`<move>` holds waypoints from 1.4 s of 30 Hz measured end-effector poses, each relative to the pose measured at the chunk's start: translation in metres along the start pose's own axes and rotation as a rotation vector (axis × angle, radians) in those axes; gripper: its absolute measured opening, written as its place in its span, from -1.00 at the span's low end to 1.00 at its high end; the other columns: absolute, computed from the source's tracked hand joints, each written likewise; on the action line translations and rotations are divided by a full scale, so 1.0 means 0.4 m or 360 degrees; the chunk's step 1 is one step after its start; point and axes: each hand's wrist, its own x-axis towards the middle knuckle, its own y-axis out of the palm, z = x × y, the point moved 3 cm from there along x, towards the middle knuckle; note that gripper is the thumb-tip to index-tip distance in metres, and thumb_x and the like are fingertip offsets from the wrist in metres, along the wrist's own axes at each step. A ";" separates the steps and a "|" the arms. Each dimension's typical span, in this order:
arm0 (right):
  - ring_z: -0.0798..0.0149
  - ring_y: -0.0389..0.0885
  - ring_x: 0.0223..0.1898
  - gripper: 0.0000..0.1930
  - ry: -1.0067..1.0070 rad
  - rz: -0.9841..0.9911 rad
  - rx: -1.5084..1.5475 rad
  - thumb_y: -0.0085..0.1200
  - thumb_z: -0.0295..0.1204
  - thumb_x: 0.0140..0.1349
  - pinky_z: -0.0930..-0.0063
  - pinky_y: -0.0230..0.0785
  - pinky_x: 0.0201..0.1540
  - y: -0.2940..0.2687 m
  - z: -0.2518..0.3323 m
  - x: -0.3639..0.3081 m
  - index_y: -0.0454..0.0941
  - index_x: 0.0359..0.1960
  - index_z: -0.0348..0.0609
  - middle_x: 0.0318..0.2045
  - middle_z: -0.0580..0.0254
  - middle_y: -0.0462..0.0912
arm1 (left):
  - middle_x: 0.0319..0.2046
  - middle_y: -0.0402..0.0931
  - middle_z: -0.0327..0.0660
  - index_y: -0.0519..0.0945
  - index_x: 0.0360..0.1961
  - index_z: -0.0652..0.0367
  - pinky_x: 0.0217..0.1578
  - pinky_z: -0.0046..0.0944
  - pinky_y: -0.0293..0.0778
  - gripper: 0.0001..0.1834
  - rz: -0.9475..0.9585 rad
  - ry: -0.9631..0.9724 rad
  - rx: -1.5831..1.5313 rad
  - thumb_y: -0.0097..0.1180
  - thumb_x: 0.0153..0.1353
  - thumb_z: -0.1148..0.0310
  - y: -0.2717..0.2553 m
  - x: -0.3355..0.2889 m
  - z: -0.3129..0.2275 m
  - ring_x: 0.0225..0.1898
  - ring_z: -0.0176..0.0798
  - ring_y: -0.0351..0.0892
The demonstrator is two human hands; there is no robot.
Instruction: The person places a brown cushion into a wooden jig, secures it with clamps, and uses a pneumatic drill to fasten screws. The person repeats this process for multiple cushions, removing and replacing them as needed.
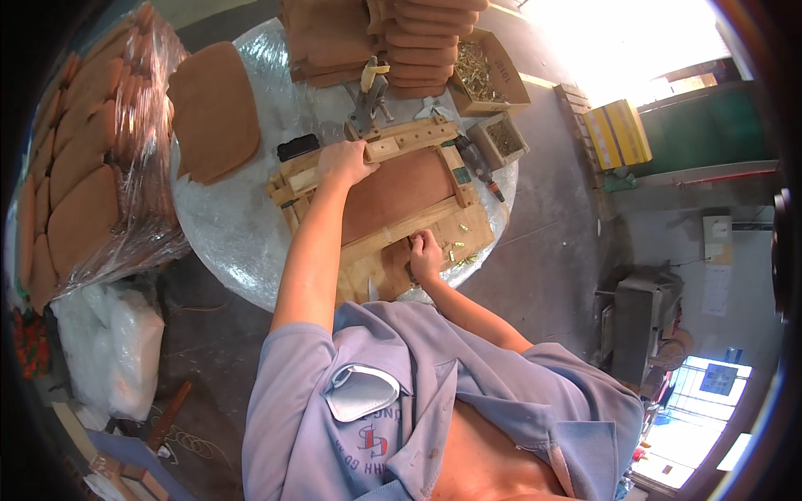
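A wooden frame jig (468, 194) lies on the round, film-wrapped table, with a flat brown panel (401, 194) inside it. My left hand (342, 163) is closed over the jig's far left rail, fingers curled on the wood. Close to the near rail, my right hand (426, 255) is closed with fingers pressed together; whatever it holds is mostly hidden. Several small brass fittings (455, 249) are scattered on the wooden board (476, 230) beside the right hand. To the right of the jig rests a dark power driver (474, 159).
Stacked brown panels (426, 50) rise at the back, near a metal tool with a yellow part (373, 79). More panels (213, 108) lie at left. A carton of brass pieces (480, 75), a small box (501, 139) and a black case (298, 147) surround the jig.
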 end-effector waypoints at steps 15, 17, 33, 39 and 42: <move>-0.14 0.78 0.10 -0.40 -0.0672 0.0533 -0.0124 0.18 0.06 0.43 0.11 0.59 0.18 -0.041 0.607 0.509 0.67 0.23 -0.20 0.02 -0.12 0.80 | -0.19 0.83 -0.06 0.79 -0.01 0.01 -0.06 0.04 0.71 -0.40 -0.0073 -0.0026 -0.0019 0.48 0.10 -0.20 -0.015 -0.006 -0.009 -0.10 0.05 0.83; -0.05 0.75 0.14 -0.37 -0.0826 0.0447 -0.0006 0.16 0.04 0.48 0.15 0.55 0.20 0.027 0.760 0.552 0.59 0.30 -0.27 0.07 -0.12 0.78 | -0.16 0.83 -0.04 0.79 0.02 0.03 -0.04 0.05 0.70 -0.37 -0.0053 -0.0054 0.0016 0.47 0.11 -0.21 -0.014 -0.006 0.009 -0.10 0.05 0.82; -0.10 0.79 0.09 -0.63 -0.0515 0.0324 -0.0110 0.16 -0.09 0.40 0.06 0.60 0.13 0.406 0.822 0.801 0.80 0.05 0.02 -0.02 -0.06 0.83 | -0.24 0.81 -0.13 0.76 -0.01 0.02 -0.20 0.05 0.71 -0.42 -0.0034 -0.0025 -0.0089 0.46 0.14 -0.19 0.027 0.014 0.012 -0.20 0.03 0.82; -0.02 0.63 0.02 -0.28 0.0291 0.1044 0.0351 0.25 0.09 0.27 -0.12 0.49 0.04 0.417 0.812 0.812 0.46 0.48 0.36 0.40 0.12 0.53 | -0.15 0.78 -0.15 0.71 0.04 0.08 -0.15 0.01 0.73 -0.43 0.0092 -0.0078 -0.0049 0.41 0.24 -0.16 0.007 0.002 0.008 -0.13 -0.01 0.82; 0.06 0.60 -0.02 -0.15 0.0433 0.1207 0.0325 0.25 0.18 0.23 -0.06 0.47 -0.03 0.409 0.810 0.814 0.31 0.58 0.42 0.31 0.10 0.52 | -0.15 0.77 -0.17 0.71 0.04 0.07 -0.14 -0.01 0.72 -0.44 0.0159 -0.0121 -0.0068 0.41 0.26 -0.15 -0.005 0.006 0.007 -0.12 -0.03 0.82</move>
